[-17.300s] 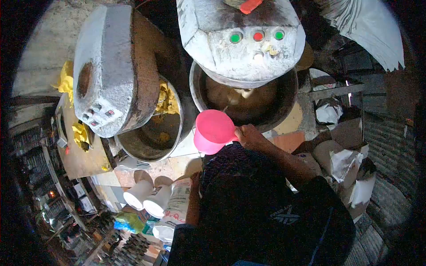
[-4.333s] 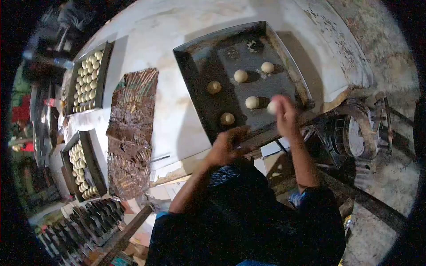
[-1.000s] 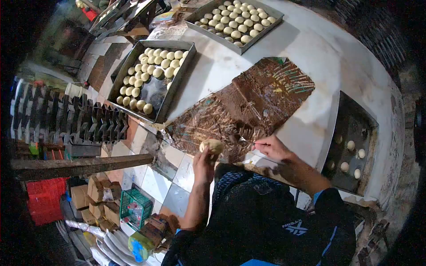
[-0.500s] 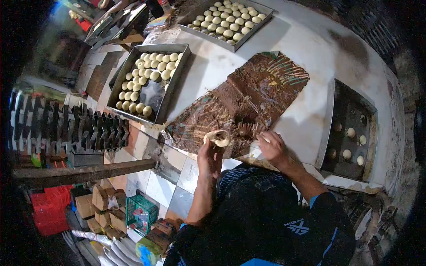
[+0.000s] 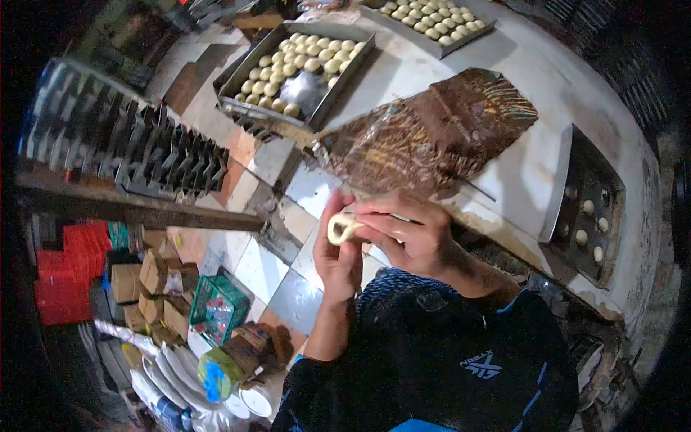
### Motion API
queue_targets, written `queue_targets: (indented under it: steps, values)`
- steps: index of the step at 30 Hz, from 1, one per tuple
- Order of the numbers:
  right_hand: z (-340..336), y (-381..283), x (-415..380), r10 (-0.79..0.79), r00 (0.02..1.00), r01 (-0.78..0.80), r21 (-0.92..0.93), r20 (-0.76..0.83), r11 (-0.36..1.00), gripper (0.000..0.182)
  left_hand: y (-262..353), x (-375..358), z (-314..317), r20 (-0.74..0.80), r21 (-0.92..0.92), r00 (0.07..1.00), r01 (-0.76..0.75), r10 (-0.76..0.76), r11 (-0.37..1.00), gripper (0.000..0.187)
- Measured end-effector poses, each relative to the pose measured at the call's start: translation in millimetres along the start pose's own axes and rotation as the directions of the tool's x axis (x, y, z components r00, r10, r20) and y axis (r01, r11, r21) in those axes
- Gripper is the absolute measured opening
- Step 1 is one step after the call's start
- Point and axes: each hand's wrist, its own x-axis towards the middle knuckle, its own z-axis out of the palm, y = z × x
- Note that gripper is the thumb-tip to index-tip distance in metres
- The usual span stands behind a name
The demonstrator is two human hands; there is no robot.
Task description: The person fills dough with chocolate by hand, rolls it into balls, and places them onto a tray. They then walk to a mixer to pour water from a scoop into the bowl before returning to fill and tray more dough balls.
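A pale piece of dough (image 5: 342, 228) with a dark opening sits between my two hands, in front of my chest. My left hand (image 5: 337, 248) is wrapped round it from the left. The fingers of my right hand (image 5: 407, 230) press on its right side. Beyond the hands, a brown-smeared sheet (image 5: 432, 137) lies on the pale table, with dark brown paste spread over it. A thin dark stick (image 5: 473, 187) rests at the sheet's near edge.
Deep tray (image 5: 353, 72) with several dough balls, upper middle; another such tray (image 5: 446, 49) at the top. Dark tray (image 5: 612, 216) with several balls at right. Stacked metal pieces (image 5: 137, 144) at left. Green crate (image 5: 219, 309), cardboard boxes (image 5: 153, 273) and red crates (image 5: 65, 288) lower left.
My right hand has come across to the dough in my left hand, and the dough's opening looks narrower. The stick now lies on the table. The camera view has shifted.
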Motion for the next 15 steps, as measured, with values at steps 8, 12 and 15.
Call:
queue_targets:
  steps: [8, 12, 15]
  values:
    - [32, -68, -32, 0.518, 0.826, -0.564, 0.341, 0.222, 0.752, 0.022, 24, -61, -53, 0.254, 0.691, 0.846, -0.499, 0.469, 0.524, 0.028]
    - [34, -99, -33, 0.286, 0.943, -0.295, 0.025, 0.17, 0.955, 0.03, 43, -78, -38, 0.234, 0.856, 0.88, -0.388, 0.414, 0.341, 0.043]
    - [27, -88, -46, 0.109, 0.988, -0.104, -0.045, 0.11, 0.994, 0.037, 40, -72, -33, 0.246, 0.809, 0.899, -0.396, 0.362, 0.435, 0.054]
